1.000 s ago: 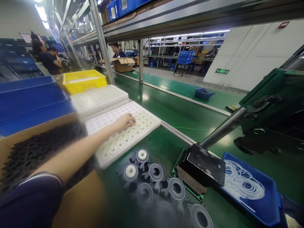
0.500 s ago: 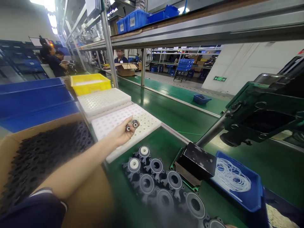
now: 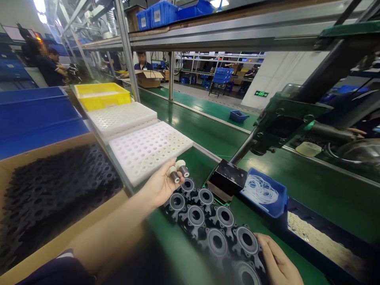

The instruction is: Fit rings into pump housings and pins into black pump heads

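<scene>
My left hand (image 3: pixel 162 184) is closed on two small rotor-like parts (image 3: pixel 183 169), each with a cream disc and a dark cylinder. It is just above the far end of a double row of black ring-shaped housings (image 3: pixel 196 215) on the green bench. At the near right end of the rows, my right hand (image 3: pixel 279 259) rests against the side of a housing, fingers bent; its fingertips are partly hidden. Beyond my left hand lies a white foam tray (image 3: pixel 148 148) with rows of holes.
A cardboard box (image 3: pixel 118 198) of black parts is at left, near blue bins (image 3: pixel 38 118) and a yellow bin (image 3: pixel 102 99). A black block (image 3: pixel 230 174) under a green press (image 3: pixel 285 118) and a blue bin of white rings (image 3: pixel 280 208) stand right. People work behind.
My left hand has moved from over the foam tray towards the housings with the two parts. My right hand has come into fuller view. The cream pieces on the far housings no longer show there.
</scene>
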### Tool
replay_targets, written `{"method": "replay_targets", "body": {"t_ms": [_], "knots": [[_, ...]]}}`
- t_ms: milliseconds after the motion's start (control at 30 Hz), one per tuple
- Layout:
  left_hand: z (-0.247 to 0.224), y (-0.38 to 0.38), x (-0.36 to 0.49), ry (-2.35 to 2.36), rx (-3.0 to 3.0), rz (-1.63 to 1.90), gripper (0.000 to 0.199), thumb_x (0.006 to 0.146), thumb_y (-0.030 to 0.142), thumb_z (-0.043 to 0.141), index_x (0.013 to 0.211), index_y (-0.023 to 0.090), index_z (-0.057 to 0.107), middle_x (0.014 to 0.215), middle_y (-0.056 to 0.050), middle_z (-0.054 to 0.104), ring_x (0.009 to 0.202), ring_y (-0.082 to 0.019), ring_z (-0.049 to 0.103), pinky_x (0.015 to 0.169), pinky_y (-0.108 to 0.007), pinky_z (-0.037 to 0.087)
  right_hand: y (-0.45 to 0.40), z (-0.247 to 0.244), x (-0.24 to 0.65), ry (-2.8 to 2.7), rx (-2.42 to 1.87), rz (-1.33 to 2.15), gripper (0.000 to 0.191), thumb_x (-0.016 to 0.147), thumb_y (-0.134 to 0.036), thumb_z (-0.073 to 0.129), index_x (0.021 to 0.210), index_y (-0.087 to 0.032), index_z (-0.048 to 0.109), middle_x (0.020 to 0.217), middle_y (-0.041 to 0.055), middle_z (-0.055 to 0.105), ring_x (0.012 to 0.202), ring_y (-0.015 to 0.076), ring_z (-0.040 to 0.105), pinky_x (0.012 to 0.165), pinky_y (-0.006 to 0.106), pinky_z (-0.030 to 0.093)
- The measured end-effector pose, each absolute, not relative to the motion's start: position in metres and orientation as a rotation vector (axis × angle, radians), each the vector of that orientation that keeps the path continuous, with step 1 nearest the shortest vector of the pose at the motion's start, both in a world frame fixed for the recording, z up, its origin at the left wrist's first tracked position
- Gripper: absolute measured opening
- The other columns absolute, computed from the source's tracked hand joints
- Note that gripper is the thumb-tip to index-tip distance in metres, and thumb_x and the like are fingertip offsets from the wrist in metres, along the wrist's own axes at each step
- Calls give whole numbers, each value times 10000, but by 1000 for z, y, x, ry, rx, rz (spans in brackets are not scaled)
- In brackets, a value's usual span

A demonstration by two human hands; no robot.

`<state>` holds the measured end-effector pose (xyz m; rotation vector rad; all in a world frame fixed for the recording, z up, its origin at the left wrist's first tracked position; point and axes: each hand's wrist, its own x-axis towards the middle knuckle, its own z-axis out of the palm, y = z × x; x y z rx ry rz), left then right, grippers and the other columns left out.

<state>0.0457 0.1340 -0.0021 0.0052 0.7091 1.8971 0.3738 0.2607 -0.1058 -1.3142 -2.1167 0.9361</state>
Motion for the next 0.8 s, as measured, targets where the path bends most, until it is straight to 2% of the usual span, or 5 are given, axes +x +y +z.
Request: {"method": "replay_targets", "body": {"t_ms": [133,333,500,667,800], "knots": [[-10,125,64,943,542,1885,248,957,393,567,923,148,587,815,-46,639,610,-124,613,590,-271,578,260,-106,372,-2145,-1269,880,515,881,-676,456,909,-227,707,979,55,736,830,225,704,679,214,560],[-13,119,71,1119,836,1741,329,956,498,528,985,171,546,744,-23,641,642,-158,646,636,-284,537,260,-110,372,-2147,-1238,908,486,908,-646,446,925,-231,699,976,47,729,800,206,679,764,232,536],[-22,113,69,1562,1249,1563,258,892,328,672,1072,225,519,906,-9,659,657,-128,662,666,-259,507,258,-108,371,-2136,-1256,926,497,907,-651,442,927,-223,693,959,50,722,820,212,672,778,237,525],[-34,110,63,1842,1910,1528,534,892,184,636,1361,269,394,1153,-59,658,1018,-197,666,900,-317,520,256,-105,369,-2140,-1258,922,478,910,-633,452,937,-221,692,995,53,722,829,211,671,777,237,524],[-38,111,57,1793,2177,1502,625,907,116,576,1454,242,300,1189,-81,657,1043,-193,666,905,-305,540,256,-105,370,-2138,-1249,905,483,902,-639,455,907,-218,694,957,51,725,814,212,672,780,240,528]]}}
